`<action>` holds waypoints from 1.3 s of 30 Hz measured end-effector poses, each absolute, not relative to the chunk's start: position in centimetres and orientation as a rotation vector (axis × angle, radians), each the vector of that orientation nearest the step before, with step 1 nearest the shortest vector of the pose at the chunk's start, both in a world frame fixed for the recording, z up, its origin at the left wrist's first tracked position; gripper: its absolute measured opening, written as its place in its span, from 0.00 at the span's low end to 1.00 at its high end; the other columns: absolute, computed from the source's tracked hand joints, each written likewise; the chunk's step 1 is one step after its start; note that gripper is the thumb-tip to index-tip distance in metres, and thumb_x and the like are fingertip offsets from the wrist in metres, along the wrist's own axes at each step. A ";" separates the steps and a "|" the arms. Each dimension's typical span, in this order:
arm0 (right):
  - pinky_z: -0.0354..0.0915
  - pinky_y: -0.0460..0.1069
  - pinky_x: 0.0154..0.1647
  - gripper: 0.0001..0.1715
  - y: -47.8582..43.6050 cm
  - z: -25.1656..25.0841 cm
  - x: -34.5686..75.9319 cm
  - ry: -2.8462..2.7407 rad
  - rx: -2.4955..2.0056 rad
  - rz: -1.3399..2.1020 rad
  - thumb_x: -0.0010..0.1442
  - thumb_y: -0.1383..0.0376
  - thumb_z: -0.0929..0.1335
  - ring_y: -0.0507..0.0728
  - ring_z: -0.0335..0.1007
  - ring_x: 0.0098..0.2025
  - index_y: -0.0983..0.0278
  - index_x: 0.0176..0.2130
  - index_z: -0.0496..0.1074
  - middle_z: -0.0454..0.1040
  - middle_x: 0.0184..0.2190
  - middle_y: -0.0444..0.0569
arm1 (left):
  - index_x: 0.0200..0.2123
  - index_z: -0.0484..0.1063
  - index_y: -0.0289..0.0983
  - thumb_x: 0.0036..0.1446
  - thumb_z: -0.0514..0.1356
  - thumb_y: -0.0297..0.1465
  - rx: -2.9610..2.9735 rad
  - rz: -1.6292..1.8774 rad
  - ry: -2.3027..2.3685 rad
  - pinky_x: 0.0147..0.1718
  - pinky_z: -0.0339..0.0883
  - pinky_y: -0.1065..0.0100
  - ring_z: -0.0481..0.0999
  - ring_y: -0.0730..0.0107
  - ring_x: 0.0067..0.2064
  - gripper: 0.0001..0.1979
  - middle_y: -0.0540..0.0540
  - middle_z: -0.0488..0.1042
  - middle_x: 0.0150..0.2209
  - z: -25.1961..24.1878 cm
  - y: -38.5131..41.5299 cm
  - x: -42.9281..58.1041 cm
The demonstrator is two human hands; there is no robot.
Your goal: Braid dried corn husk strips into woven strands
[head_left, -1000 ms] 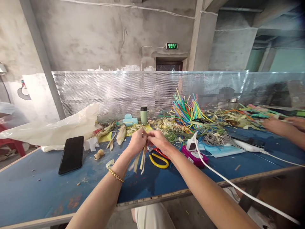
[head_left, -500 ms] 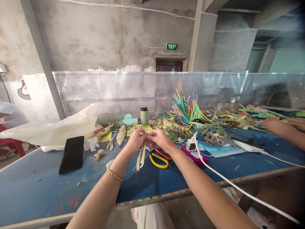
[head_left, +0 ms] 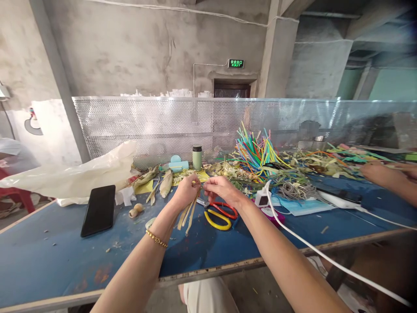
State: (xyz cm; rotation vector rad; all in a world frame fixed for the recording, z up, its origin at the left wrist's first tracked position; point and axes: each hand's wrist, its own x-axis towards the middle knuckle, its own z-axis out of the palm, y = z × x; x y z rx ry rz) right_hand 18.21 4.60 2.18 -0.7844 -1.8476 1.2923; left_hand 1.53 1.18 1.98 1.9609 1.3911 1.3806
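My left hand (head_left: 188, 191) is closed on several pale corn husk strips (head_left: 188, 216), which hang below its fingers over the table. Close to its fingertips, my right hand (head_left: 221, 189) is closed in a pinch; what it holds, if anything, is too small to make out. Under and beside my right hand lie scissors (head_left: 219, 220) with one yellow and one red handle loop. A whole corn husk (head_left: 166, 184) rests on the table beyond my left hand.
A black phone (head_left: 98, 211) and two small round beige pieces (head_left: 136, 211) lie left. Colourful pipe cleaners (head_left: 256, 150) stand behind, near a green bottle (head_left: 197, 158). A white cable (head_left: 302, 243) crosses the right side. Another person's hand (head_left: 374, 171) works far right.
The husk strips have swung left and spread apart below my left hand. My right hand has drawn slightly right, and more of the scissors shows.
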 end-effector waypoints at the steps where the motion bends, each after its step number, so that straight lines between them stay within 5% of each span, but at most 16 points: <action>1: 0.64 0.42 0.18 0.14 4.6 2.2 18.2 -1.841 -0.778 1.319 0.53 0.60 0.73 0.48 0.69 0.18 0.68 0.28 0.70 0.74 0.23 0.44 | 0.25 0.66 0.37 0.50 0.56 0.21 1.960 1.397 1.387 0.24 0.54 0.73 0.65 0.73 0.21 0.07 0.53 0.67 0.18 1.9 1.2 1.5; 11: 0.62 0.43 0.18 0.01 6.0 0.8 17.8 -1.894 -0.835 1.019 0.53 0.69 0.67 0.49 0.68 0.18 0.64 0.29 0.68 0.74 0.21 0.43 | 0.24 0.64 0.39 0.49 0.54 0.19 1.921 1.446 1.551 0.25 0.53 0.72 0.65 0.72 0.21 0.09 0.53 0.67 0.16 2.3 0.9 1.6; 18: 0.60 0.43 0.20 0.04 5.7 0.7 17.7 -2.110 -0.973 0.735 0.47 0.73 0.66 0.51 0.69 0.20 0.64 0.24 0.67 0.72 0.17 0.43 | 0.22 0.59 0.40 0.45 0.55 0.18 1.784 1.641 1.859 0.28 0.52 0.70 0.66 0.67 0.27 0.12 0.51 0.64 0.20 2.0 1.6 0.7; 29: 0.55 0.44 0.21 0.10 5.7 0.3 16.7 -2.194 -1.070 0.670 0.52 0.71 0.63 0.50 0.62 0.17 0.64 0.21 0.67 0.66 0.13 0.41 | 0.20 0.64 0.37 0.43 0.57 0.26 1.201 1.581 1.065 0.16 0.46 0.72 0.60 0.76 0.16 0.03 0.53 0.61 0.15 1.9 2.2 0.8; 39: 0.49 0.47 0.25 0.16 5.8 0.6 16.4 -2.292 -1.073 0.221 0.52 0.73 0.62 0.51 0.55 0.21 0.62 0.16 0.60 0.61 0.14 0.43 | 0.23 0.63 0.35 0.43 0.63 0.28 1.101 1.525 0.799 0.15 0.49 0.74 0.64 0.80 0.18 0.09 0.46 0.75 0.28 1.6 2.0 0.9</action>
